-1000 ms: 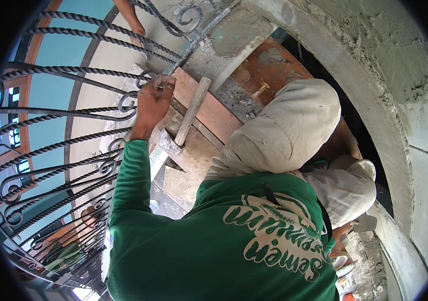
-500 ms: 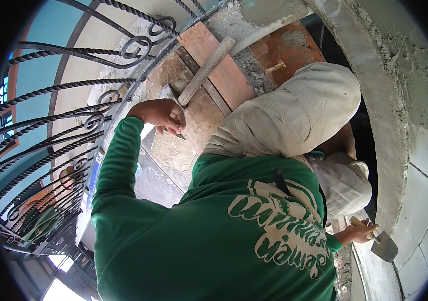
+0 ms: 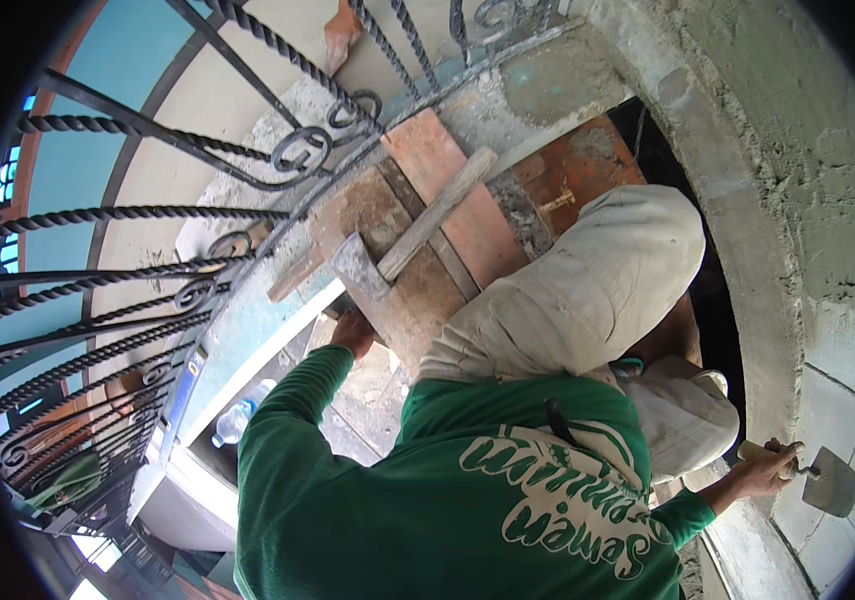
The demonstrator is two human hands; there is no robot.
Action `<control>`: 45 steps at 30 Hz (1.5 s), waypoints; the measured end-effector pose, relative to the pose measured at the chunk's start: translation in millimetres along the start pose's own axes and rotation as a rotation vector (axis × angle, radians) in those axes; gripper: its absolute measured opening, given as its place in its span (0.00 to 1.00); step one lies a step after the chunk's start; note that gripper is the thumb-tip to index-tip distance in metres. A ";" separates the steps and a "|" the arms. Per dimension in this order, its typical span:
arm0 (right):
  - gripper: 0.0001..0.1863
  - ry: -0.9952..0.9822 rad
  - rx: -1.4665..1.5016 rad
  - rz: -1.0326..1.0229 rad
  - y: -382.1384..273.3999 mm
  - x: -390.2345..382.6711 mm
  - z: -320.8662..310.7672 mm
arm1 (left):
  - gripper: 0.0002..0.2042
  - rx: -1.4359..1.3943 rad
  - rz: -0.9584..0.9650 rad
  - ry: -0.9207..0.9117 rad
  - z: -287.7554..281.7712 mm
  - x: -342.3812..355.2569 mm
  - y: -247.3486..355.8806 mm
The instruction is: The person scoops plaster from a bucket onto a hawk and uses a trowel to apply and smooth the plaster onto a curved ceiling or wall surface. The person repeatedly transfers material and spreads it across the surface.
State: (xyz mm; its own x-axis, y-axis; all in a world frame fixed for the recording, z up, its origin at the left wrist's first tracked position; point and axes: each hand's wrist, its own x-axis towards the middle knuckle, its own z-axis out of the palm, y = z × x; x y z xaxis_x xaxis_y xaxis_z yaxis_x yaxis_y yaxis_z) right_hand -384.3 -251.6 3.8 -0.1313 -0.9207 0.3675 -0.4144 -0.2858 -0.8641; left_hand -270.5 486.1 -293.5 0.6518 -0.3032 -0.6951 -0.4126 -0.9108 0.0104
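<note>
My right hand (image 3: 767,470) is closed round the wooden handle of a trowel (image 3: 831,483), at the right beside the pale block wall. Its grey blade points outward and looks bare. My left hand (image 3: 353,332) reaches down by the edge of a brown board (image 3: 397,320); its fingers are in shadow and partly hidden. Just above that hand, a hatchet (image 3: 359,266) with a worn wooden handle lies across the board and a pinkish plank (image 3: 452,195). I cannot see the left hand holding anything.
Twisted iron railing (image 3: 147,212) curves along the left. A clear plastic bottle (image 3: 234,423) stands low inside it. A rough cement wall edge (image 3: 757,230) bends down the right, with a dark gap beside my bent leg (image 3: 587,270). Beyond the railing shows another person's limb (image 3: 342,40).
My left hand has dropped from beside the hatchet head to below the board's edge. My right hand has moved the trowel outward to the right. The view has shifted.
</note>
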 end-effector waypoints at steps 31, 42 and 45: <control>0.14 -0.367 0.356 0.048 -7.7 -23.0 10.6 | 0.25 0.176 -0.113 -0.509 -92.4 -58.2 16.6; 0.13 -0.557 0.506 0.188 -6.2 -43.3 38.7 | 0.25 0.394 -0.309 -1.065 -319.9 -195.4 -2.4; 0.12 -0.612 0.549 0.194 -8.5 -47.2 43.0 | 0.31 0.181 -0.376 -0.916 -393.7 -223.6 -11.1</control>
State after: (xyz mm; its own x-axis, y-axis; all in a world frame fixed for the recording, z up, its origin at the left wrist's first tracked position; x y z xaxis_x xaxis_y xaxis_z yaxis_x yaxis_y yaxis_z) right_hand -335.8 -217.1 -21.0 0.4216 -0.9032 0.0808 0.0824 -0.0505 -0.9953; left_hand -161.2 453.7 144.8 0.0506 0.3962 -0.9168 -0.4209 -0.8240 -0.3794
